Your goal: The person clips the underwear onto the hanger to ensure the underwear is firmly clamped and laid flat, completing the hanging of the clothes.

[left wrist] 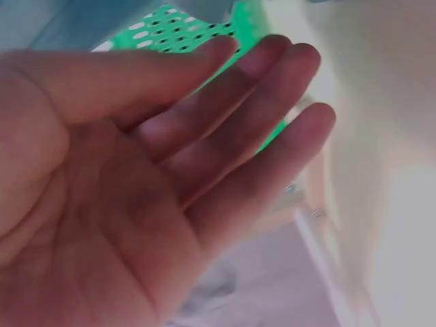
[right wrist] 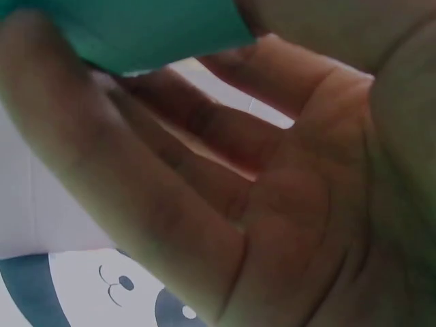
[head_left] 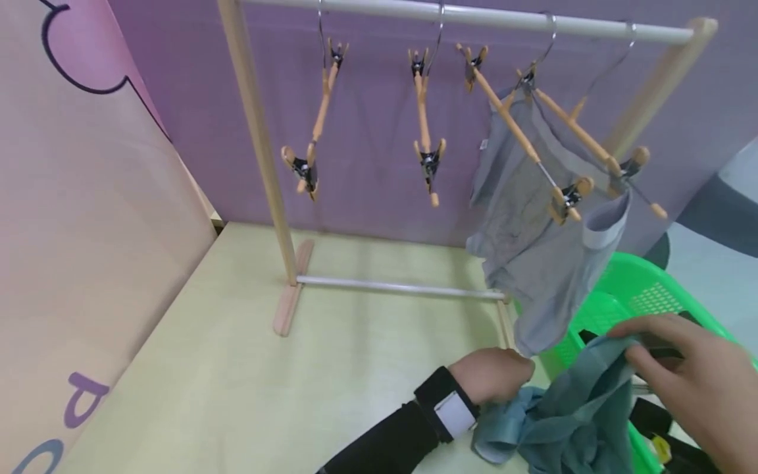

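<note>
A crumpled teal garment (head_left: 586,408) hangs at the lower right in the head view, beside the green basket. My right hand (head_left: 699,375) pinches its upper edge between thumb and fingers; the right wrist view shows the teal cloth (right wrist: 157,34) at the fingertips. My left hand (head_left: 494,374) is right by the garment's left side. Its palm (left wrist: 102,211) and loosely bent fingers show nothing held in the left wrist view. Grey shorts (head_left: 533,217) hang above both hands, clipped to a wooden hanger (head_left: 583,135) at the rack's right end.
The rack's white top rod (head_left: 385,8) carries more clip hangers, among them a bare one (head_left: 322,112) and another (head_left: 422,112). A green basket (head_left: 645,276) with dark items inside stands at the right. The rack's wooden foot (head_left: 293,289) rests on the pale table (head_left: 237,395).
</note>
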Motion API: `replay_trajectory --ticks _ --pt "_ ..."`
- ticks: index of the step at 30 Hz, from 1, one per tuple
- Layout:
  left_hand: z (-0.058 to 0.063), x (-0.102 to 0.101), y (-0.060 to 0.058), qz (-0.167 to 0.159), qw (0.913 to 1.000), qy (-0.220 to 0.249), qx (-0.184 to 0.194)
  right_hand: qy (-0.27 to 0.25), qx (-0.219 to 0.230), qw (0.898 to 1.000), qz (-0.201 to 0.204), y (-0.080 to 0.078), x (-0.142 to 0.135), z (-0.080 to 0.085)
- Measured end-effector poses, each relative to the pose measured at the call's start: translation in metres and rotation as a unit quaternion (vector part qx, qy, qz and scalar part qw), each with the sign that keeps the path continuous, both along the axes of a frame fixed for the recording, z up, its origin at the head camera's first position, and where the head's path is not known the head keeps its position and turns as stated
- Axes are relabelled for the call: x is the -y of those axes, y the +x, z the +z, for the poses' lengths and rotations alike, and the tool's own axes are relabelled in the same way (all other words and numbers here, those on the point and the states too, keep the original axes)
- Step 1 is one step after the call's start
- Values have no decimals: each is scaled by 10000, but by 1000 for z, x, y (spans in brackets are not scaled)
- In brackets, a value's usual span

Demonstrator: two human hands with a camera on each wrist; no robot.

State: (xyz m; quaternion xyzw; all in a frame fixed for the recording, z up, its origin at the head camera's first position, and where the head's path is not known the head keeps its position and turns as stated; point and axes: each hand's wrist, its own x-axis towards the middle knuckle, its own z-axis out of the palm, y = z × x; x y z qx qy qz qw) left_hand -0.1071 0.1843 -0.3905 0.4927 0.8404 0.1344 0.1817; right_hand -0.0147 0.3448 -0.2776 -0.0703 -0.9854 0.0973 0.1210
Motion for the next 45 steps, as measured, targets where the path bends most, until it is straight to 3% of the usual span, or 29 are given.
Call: replay_trajectory --ticks 3,6,9,11,15,19,23,26,30,34,40,43,45 --pt "8 12 6 -423 9985 -338 -24 -140 256 9995 104 -1 1 -2" --pt "12 21 10 -1029 9929 -479 346 -135 269 9994 161 -3 6 -1" --pt "13 30 13 -1452 9863 -597 513 -36 -109 9996 250 -4 13 3" --pt "11 35 15 -1447 9862 -662 466 -1 -469 9986 257 -4 20 6" --pt "0 36 26 -1121 9917 -625 -59 -215 -1203 9923 183 -5 32 15" --pt "-9 40 26 -673 9964 -69 -511 -404 -1863 9815 178 -6 41 19" --pt "-4 65 1 -101 9977 644 -164 -348 -1943 9801 193 -10 44 19" --pt "2 95 -25 302 9929 1090 371 -318 -1784 9831 270 -14 42 17" --pt "7 140 -55 895 9778 1682 869 -430 -1352 9881 589 -22 42 14" --pt "16 175 -74 1376 9617 2316 500 -699 -861 9873 1134 -32 47 11" --pt "32 205 -85 1990 9260 3193 -324 -1204 -272 9684 2168 -43 63 6" --pt "36 212 -87 2205 9083 3534 -385 -1404 -81 9589 2466 -45 71 3" --pt "37 215 -88 2231 9017 3696 -211 -1625 -7 9511 2628 -47 77 0"
